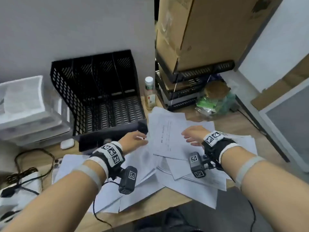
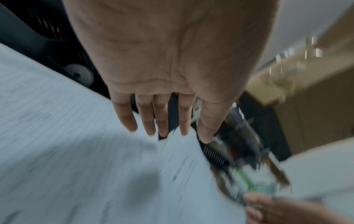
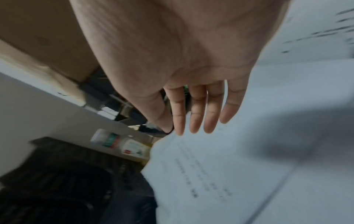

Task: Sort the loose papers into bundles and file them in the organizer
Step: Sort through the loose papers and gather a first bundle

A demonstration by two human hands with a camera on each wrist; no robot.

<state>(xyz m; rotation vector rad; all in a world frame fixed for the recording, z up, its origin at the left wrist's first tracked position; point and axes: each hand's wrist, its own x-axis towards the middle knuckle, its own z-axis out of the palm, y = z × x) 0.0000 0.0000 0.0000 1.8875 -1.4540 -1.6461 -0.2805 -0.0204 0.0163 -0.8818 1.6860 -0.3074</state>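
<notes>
Loose white papers point(image 1: 168, 136) lie scattered in overlapping heaps across the wooden desk point(image 1: 150, 210). The black mesh organizer point(image 1: 100, 97) with several empty slots stands at the back left against the wall. My left hand point(image 1: 133, 141) hovers over the left edge of the paper pile, fingers straight point(image 2: 162, 125), holding nothing. My right hand point(image 1: 192, 136) floats above a printed sheet point(image 3: 201, 174) on top of the pile, fingers straight point(image 3: 195, 121) and together, with nothing in them. Both wrist views are motion-blurred.
A small bottle point(image 1: 149, 94) stands right of the organizer. Stacked trays and a cardboard box point(image 1: 200, 30) rise at the back right, with a green-filled bag point(image 1: 214, 99) beside them. White drawers point(image 1: 28, 111), an earbud case point(image 1: 67, 143) and cables point(image 1: 25, 173) sit at left.
</notes>
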